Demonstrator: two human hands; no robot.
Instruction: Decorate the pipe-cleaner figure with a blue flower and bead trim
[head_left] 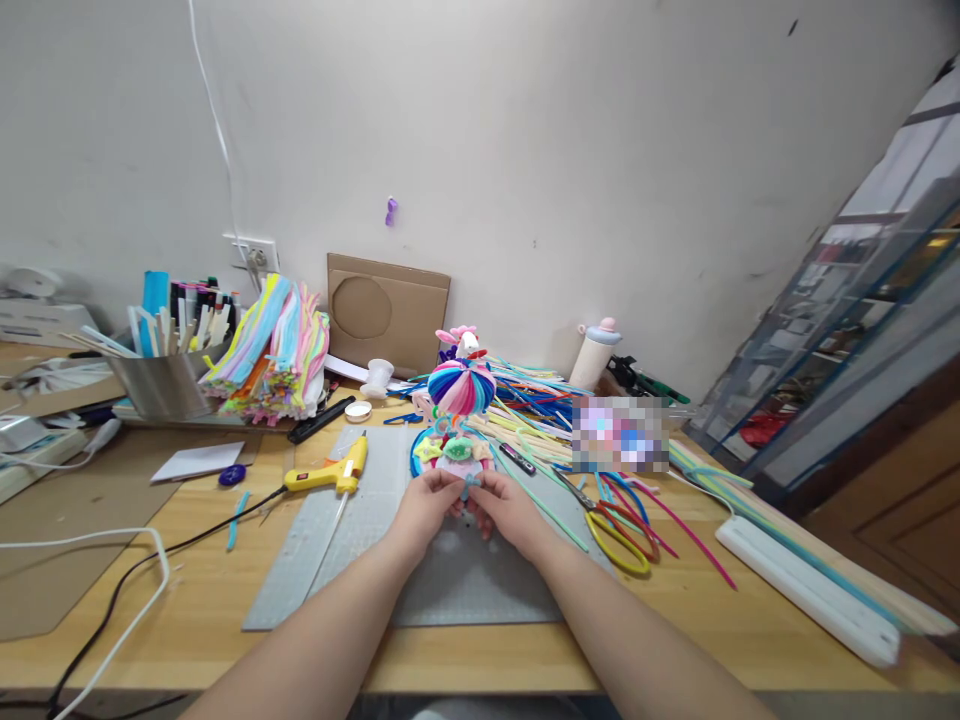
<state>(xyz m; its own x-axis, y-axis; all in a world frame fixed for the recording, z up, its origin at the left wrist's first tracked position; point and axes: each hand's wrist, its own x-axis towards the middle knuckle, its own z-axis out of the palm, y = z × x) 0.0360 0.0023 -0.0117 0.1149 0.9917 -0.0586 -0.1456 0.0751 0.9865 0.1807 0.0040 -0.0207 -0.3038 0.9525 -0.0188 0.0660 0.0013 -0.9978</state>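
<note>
My left hand [429, 505] and my right hand [506, 508] meet over the grey cutting mat [480, 585]. Their fingertips pinch a small light-blue piece [471, 484], which looks like a bow bent from pipe cleaner. It touches or sits just in front of a colourful craft model. The model has a striped pink, white and blue ball [462, 386] on top, with a white and pink figure above it. A green piece [457, 449] and a yellow star-like piece [429, 450] show lower down, over a blue round base partly hidden by my fingers.
A yellow glue gun [330, 474] lies left, its black cord trailing. Scissors [619, 540] with yellow and orange handles lie right, near loose pipe cleaners [525, 395]. Behind stand a bundle of pastel strips [274, 350], cardboard [412, 320] and a bottle [595, 355]. A white power strip [806, 590] lies far right.
</note>
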